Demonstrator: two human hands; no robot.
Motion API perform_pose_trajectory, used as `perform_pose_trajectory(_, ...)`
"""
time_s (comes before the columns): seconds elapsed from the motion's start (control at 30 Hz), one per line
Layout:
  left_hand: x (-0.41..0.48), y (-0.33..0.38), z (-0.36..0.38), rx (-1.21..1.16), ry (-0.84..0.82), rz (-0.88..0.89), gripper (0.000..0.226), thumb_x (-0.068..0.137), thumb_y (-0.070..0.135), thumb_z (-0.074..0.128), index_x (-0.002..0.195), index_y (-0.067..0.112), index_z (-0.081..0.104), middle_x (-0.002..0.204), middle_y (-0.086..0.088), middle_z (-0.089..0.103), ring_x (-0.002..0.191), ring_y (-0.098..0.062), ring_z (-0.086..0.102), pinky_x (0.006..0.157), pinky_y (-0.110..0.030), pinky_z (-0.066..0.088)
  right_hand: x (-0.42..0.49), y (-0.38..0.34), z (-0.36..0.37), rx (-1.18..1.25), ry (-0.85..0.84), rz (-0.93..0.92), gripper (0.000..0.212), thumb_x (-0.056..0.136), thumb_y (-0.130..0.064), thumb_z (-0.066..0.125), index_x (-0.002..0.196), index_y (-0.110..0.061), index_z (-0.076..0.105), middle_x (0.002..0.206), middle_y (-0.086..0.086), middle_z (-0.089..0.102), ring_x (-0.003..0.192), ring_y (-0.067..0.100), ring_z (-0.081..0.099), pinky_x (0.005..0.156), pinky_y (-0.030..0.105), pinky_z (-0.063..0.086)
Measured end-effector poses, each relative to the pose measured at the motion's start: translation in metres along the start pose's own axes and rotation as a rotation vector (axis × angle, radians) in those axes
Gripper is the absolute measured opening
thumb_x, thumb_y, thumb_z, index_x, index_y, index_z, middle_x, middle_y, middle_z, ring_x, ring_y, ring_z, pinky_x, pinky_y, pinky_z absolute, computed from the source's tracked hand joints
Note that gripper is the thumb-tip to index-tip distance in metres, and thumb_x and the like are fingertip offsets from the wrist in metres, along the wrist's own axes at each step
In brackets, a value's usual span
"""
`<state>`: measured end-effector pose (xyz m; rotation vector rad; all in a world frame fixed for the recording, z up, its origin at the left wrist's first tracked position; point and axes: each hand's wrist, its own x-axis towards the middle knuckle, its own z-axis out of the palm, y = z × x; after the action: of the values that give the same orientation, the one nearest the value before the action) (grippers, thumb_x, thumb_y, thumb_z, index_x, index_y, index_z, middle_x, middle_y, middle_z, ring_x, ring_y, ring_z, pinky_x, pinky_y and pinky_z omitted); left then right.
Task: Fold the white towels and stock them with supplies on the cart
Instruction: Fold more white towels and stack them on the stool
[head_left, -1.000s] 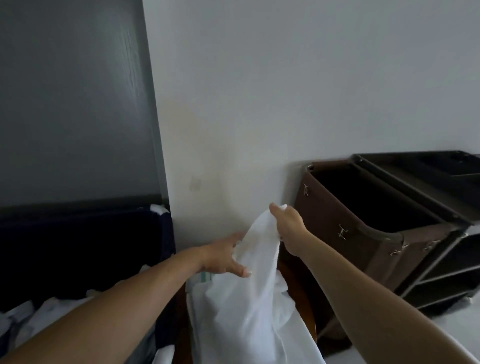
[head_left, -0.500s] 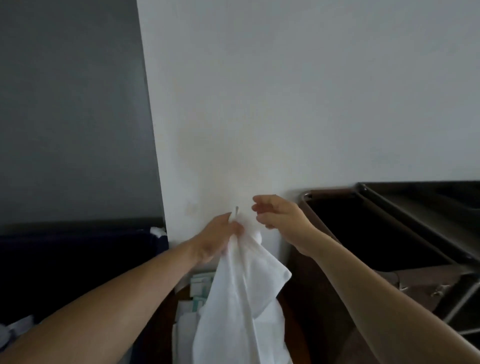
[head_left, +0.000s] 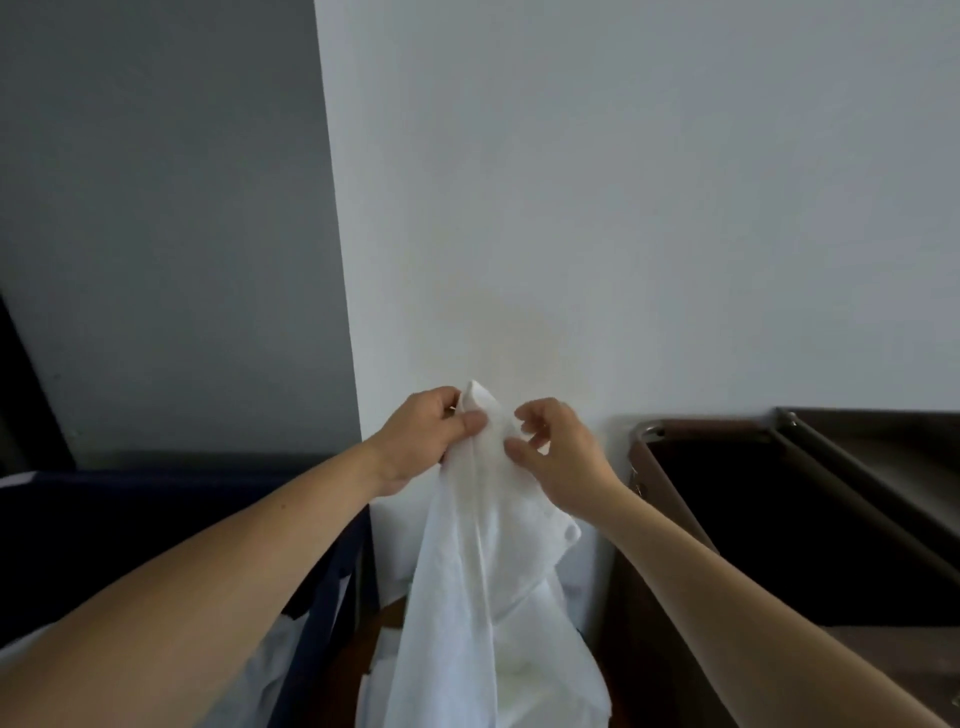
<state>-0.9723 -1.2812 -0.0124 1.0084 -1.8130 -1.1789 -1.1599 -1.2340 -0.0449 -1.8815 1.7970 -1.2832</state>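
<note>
- Head view: we hold a white towel (head_left: 467, 571) before the wall (head_left: 623, 208), its length hanging down between hamper and cart.
- Our left grip (head_left: 421, 436) pinches its top corner, thumb over curled fingers.
- Our right grip (head_left: 561, 452) pinches the edge just beside it.
- The cart (head_left: 857, 457) stands right, its brown bag (head_left: 641, 530) open-topped; the dark blue hamper (head_left: 182, 514) sits left.

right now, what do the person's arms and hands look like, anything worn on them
The left forearm and right forearm are bare as far as the frame shows, with no sleeves in view. The left hand and right hand wear no gloves, and no watch, bracelet or ring shows. The visible nails look short and unpainted.
</note>
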Motion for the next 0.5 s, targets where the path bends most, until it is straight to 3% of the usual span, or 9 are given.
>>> perform_pose_trajectory(0.07,0.005,0.004,-0.002,0.053,0.067,0.03,0.028,0.095,0.027,0.063,0.107,0.001,0.062,0.105,-0.019,0.068,0.096,-0.038,0.066,0.087,-0.053,0.054,-0.005,-0.001,0.003,0.0,0.063,-0.015,0.033,0.082,-0.059,0.063,0.103,-0.035,0.054,0.102,-0.018,0.051,0.081,-0.001,0.057,0.068,0.016,0.041)
perform_pose_trajectory(0.13,0.01,0.007,-0.005,0.123,0.105,0.061,0.027,0.095,0.03,0.062,0.102,0.004,0.062,0.098,-0.015,0.067,0.087,-0.033,0.065,0.079,-0.048,0.055,-0.008,-0.003,0.005,-0.021,-0.05,0.083,0.05,0.073,-0.075,0.056,0.098,-0.032,0.056,0.095,-0.017,0.056,0.078,0.0,0.057,0.064,0.018,0.041)
perform_pose_trajectory(0.2,0.015,0.003,-0.01,0.141,0.114,0.067,0.025,0.095,0.031,0.062,0.102,0.006,0.062,0.101,-0.016,0.067,0.091,-0.035,0.066,0.079,-0.049,0.056,-0.01,0.0,0.007,-0.129,-0.253,0.175,0.038,0.078,-0.064,0.064,0.091,-0.028,0.057,0.086,-0.013,0.059,0.076,0.005,0.057,0.062,0.021,0.041)
perform_pose_trajectory(0.27,0.017,-0.005,-0.017,0.149,0.094,0.056,0.025,0.095,0.03,0.064,0.103,0.007,0.062,0.103,-0.018,0.067,0.094,-0.036,0.066,0.082,-0.051,0.055,-0.009,0.005,0.004,-0.19,-0.335,0.197,0.023,0.088,-0.044,0.066,0.08,-0.024,0.057,0.08,-0.008,0.059,0.074,0.013,0.055,0.063,0.025,0.042)
perform_pose_trajectory(0.4,0.015,-0.025,-0.031,0.229,-0.069,0.021,0.02,0.093,0.022,0.067,0.109,0.012,0.062,0.104,-0.007,0.071,0.093,-0.024,0.07,0.082,-0.044,0.059,-0.003,0.0,-0.02,-0.028,-0.114,0.195,0.025,0.096,-0.031,0.06,0.074,-0.022,0.051,0.07,-0.006,0.052,0.065,0.011,0.047,0.056,0.027,0.035)
perform_pose_trajectory(0.5,0.009,-0.042,-0.039,0.506,-0.143,0.008,0.013,0.09,0.015,0.066,0.101,0.01,0.061,0.097,-0.006,0.068,0.086,-0.023,0.066,0.076,-0.036,0.056,0.008,-0.013,-0.042,-0.074,0.092,0.107,0.026,0.097,-0.03,0.057,0.075,-0.022,0.047,0.07,-0.006,0.051,0.063,0.008,0.045,0.055,0.025,0.034)
